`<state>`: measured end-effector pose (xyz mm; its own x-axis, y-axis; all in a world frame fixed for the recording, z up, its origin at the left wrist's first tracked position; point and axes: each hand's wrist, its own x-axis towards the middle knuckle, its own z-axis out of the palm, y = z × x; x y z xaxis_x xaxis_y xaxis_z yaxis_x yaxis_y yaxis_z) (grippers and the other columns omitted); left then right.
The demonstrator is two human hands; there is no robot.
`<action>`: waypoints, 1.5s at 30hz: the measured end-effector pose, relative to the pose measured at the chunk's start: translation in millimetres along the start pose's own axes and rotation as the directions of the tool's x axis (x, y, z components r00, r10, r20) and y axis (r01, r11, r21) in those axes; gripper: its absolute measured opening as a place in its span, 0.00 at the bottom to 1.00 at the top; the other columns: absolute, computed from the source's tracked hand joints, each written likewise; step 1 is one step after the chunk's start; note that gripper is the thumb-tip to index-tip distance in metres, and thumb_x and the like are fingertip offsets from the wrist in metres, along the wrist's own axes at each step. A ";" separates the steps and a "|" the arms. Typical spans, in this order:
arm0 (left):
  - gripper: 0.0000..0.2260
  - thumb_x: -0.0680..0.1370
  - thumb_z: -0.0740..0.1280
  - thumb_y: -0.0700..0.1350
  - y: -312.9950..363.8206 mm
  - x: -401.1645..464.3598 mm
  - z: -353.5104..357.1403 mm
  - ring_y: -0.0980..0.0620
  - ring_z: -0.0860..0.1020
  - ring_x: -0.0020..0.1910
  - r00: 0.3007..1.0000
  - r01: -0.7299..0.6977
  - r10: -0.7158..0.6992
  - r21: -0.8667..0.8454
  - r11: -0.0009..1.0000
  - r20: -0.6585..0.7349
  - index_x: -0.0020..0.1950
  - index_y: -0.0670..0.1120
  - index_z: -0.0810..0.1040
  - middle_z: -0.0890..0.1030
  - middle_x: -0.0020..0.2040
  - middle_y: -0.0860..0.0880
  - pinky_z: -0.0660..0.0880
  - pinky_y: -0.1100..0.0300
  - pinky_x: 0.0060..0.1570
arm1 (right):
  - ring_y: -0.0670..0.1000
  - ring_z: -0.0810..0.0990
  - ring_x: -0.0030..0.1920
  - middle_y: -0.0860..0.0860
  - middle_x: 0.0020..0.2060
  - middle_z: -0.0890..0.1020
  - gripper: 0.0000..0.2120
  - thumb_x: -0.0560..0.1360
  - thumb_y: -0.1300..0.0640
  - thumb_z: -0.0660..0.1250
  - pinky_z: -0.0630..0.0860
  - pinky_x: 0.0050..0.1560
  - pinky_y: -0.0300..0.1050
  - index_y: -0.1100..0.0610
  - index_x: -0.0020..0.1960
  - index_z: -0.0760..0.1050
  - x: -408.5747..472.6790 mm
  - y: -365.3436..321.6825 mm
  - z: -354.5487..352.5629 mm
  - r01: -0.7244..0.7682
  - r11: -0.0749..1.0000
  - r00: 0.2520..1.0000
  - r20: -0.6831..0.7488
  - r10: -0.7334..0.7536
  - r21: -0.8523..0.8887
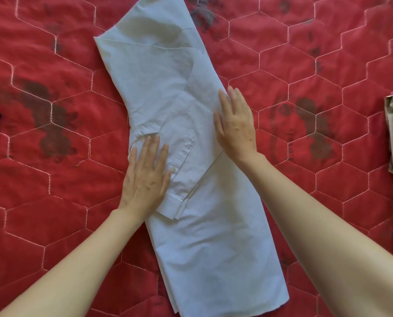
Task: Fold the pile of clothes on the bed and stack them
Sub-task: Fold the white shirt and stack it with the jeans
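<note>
Shirt (179, 138) lies mid-quilt (53, 202), long axis running far-left to near-right; left hand (146, 177) flat on cuff (177, 195), right hand (235, 124) flat at right edge; neither grasping; hem nearest both arms.

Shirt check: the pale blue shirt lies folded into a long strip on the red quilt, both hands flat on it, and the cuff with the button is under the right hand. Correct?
Not quite. The head view shows the buttoned cuff beside the left hand, not the right hand. The rest holds: the pale blue shirt lies in a long strip on the red quilt, both hands flat.
</note>
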<state>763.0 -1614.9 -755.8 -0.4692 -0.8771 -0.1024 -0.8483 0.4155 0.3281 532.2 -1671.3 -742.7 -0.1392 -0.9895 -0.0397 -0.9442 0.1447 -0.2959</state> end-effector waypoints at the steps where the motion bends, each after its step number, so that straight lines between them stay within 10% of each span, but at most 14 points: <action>1: 0.25 0.81 0.53 0.49 2.6 3.4 6.2 0.40 0.57 0.76 1.000 -0.011 0.010 0.037 0.999 0.021 0.75 0.38 0.64 0.60 0.76 0.36 0.54 0.40 0.73 | 0.57 0.54 0.77 0.58 0.76 0.59 0.24 0.82 0.54 0.54 0.51 0.76 0.54 0.58 0.76 0.59 6.4 -2.9 2.5 0.061 0.996 0.998 0.038 -0.058 -0.068; 7: 0.27 0.81 0.51 0.51 13.2 3.7 36.2 0.43 0.55 0.77 0.997 0.076 -0.074 0.118 0.990 -0.016 0.77 0.40 0.59 0.56 0.78 0.39 0.51 0.42 0.75 | 0.54 0.46 0.78 0.55 0.78 0.49 0.27 0.83 0.44 0.46 0.40 0.75 0.58 0.50 0.79 0.48 36.1 -31.5 38.5 0.377 0.901 0.904 0.299 -0.307 -0.214; 16: 0.28 0.79 0.54 0.52 10.2 3.1 40.0 0.45 0.53 0.78 0.995 0.076 -0.068 0.133 0.988 -0.068 0.78 0.42 0.58 0.55 0.78 0.41 0.52 0.41 0.75 | 0.54 0.46 0.78 0.54 0.79 0.49 0.27 0.82 0.43 0.46 0.43 0.76 0.54 0.48 0.79 0.46 106.1 -5.9 40.6 0.127 0.972 0.974 0.208 -0.085 -0.199; 29: 0.28 0.79 0.54 0.51 7.4 2.4 43.2 0.45 0.53 0.78 0.991 0.061 -0.044 0.131 0.989 -0.123 0.77 0.41 0.59 0.54 0.79 0.42 0.48 0.43 0.75 | 0.58 0.55 0.77 0.59 0.76 0.58 0.26 0.81 0.49 0.49 0.55 0.75 0.58 0.59 0.76 0.59 -114.8 29.4 29.5 -0.032 0.994 0.994 0.098 0.042 -0.105; 35: 0.28 0.78 0.56 0.50 7.7 2.7 42.9 0.45 0.53 0.78 0.991 0.055 -0.038 0.135 0.989 -0.128 0.77 0.42 0.59 0.55 0.79 0.42 0.48 0.43 0.75 | 0.62 0.70 0.69 0.62 0.67 0.73 0.10 0.75 0.61 0.64 0.60 0.72 0.60 0.66 0.50 0.80 -5.0 -13.1 8.4 -0.052 0.998 0.970 -0.236 0.057 0.026; 40: 0.28 0.79 0.54 0.52 8.2 2.4 41.3 0.45 0.55 0.78 0.993 0.062 -0.049 0.128 0.990 -0.103 0.77 0.42 0.60 0.57 0.78 0.41 0.51 0.42 0.75 | 0.59 0.78 0.34 0.57 0.38 0.82 0.04 0.59 0.72 0.65 0.76 0.45 0.52 0.66 0.27 0.73 19.2 -55.3 -8.5 0.007 0.988 0.861 -0.504 0.071 0.151; 45: 0.29 0.79 0.52 0.53 7.8 3.0 37.8 0.44 0.53 0.78 0.997 0.052 -0.045 0.127 0.991 -0.057 0.78 0.42 0.57 0.55 0.78 0.41 0.48 0.43 0.75 | 0.55 0.77 0.59 0.52 0.64 0.77 0.11 0.73 0.65 0.59 0.72 0.55 0.50 0.65 0.51 0.78 -23.3 -33.0 2.1 -0.272 0.949 0.928 -0.218 0.303 0.162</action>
<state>745.7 -1605.1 -789.0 -0.4159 -0.9072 -0.0630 -0.8957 0.3967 0.2008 567.2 -1653.0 -733.9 -0.4802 -0.8734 0.0814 -0.8097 0.4056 -0.4240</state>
